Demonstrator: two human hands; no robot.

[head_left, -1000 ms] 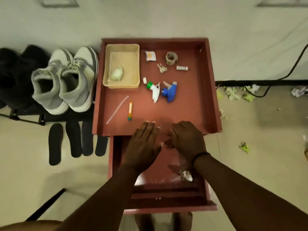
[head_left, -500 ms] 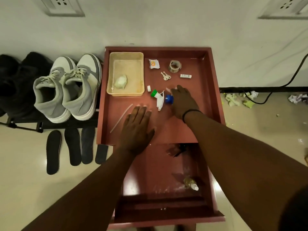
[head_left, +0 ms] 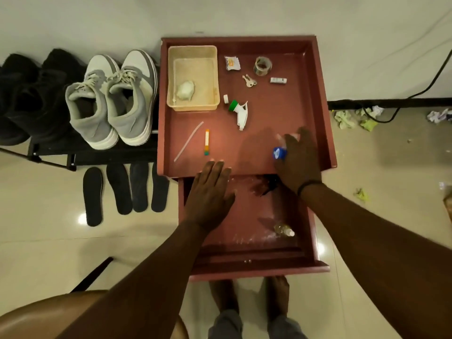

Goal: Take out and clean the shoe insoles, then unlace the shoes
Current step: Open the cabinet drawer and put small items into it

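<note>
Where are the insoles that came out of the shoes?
In the head view, four dark insoles lie side by side on the floor at left, below the grey sneakers, beside the red cabinet.

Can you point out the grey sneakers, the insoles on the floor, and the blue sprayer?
grey sneakers (head_left: 132, 99): head view, tongue of the right-hand shoe.
insoles (head_left: 119, 189): head view, middle of the second insole.
blue sprayer (head_left: 278, 152): head view, its blue cap beside the right hand (head_left: 299, 160).

Glossy cream floor (head_left: 49, 241), white wall (head_left: 97, 18)
</note>
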